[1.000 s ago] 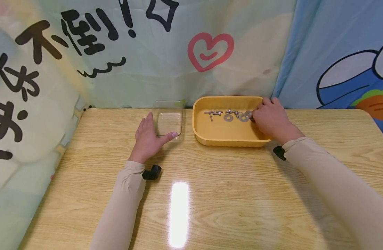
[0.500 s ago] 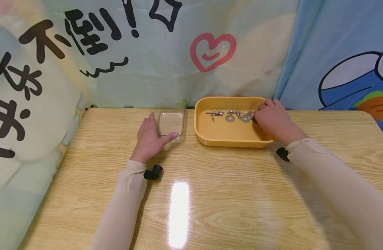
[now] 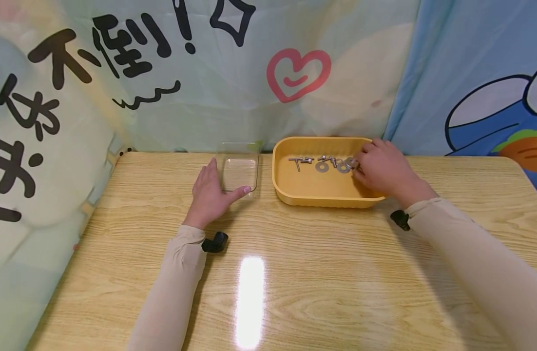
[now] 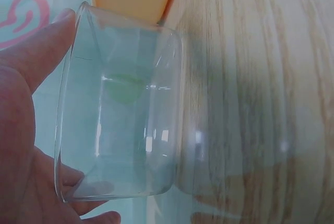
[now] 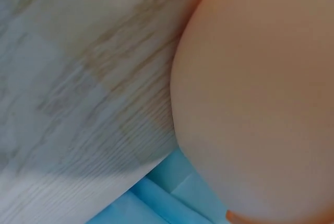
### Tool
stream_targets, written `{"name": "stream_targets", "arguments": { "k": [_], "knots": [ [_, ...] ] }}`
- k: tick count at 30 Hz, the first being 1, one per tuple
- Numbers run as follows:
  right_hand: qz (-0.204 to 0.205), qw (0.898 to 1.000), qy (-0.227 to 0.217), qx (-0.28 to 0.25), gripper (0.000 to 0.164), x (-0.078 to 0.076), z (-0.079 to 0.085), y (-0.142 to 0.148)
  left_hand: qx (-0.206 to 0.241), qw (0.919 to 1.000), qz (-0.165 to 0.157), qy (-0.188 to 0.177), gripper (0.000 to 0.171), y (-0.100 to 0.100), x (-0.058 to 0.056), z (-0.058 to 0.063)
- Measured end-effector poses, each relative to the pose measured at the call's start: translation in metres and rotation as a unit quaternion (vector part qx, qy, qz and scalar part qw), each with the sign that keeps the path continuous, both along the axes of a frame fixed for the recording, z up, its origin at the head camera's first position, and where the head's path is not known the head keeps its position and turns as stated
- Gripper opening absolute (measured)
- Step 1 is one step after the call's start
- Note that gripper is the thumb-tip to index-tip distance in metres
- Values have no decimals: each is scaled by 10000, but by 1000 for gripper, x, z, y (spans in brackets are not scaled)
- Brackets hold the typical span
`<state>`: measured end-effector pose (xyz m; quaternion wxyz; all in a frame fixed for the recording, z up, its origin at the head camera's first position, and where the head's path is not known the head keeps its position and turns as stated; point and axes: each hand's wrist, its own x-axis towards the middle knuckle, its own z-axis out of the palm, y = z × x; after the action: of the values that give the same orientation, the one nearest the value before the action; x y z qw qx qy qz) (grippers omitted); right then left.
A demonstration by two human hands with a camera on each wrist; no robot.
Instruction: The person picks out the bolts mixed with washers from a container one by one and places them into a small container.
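A clear box-shaped container (image 3: 239, 170) stands at the back of the table. My left hand (image 3: 209, 197) holds it, with the thumb at its near edge and the fingers along its left side. In the left wrist view, the thumb (image 4: 49, 46) touches the container's rim (image 4: 60, 114) and the fingertips lie on the opposite side. My right hand (image 3: 382, 168) reaches over the right end of a yellow tray (image 3: 312, 192), fingers bent down beside metal washers (image 3: 322, 167). Its fingertips are partly hidden, and I cannot tell whether they pinch a washer.
Several small metal screws (image 3: 307, 160) lie to the left of the washers in the tray. The wooden table (image 3: 321, 273) extends toward me. A printed cloth (image 3: 207, 97) hangs right behind the container and tray. The tray's wall (image 5: 250, 93) fills much of the right wrist view.
My right hand has shifted slightly at the washers, and one by its fingertips now shows brighter. My left hand and the container stay put. The head view has moved a little.
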<state>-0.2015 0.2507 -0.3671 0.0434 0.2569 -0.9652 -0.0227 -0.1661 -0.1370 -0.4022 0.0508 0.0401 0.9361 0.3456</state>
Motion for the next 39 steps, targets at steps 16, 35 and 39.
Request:
{"name": "stream_targets", "arguments": {
  "k": [16, 35, 39],
  "knots": [
    [-281, 9968, 224, -720, 24, 13, 3, -13, -118, 9999, -7, -20, 117, -1, 0, -2],
    [-533, 9844, 637, -1549, 24, 26, 8, -36, 328, 9993, 64, -162, 120, -1, 0, 0],
    [-574, 9801, 685, -1774, 23, 28, 8, -42, 275, 9994, 49, -186, 120, -1, 0, -1]
  ]
}}
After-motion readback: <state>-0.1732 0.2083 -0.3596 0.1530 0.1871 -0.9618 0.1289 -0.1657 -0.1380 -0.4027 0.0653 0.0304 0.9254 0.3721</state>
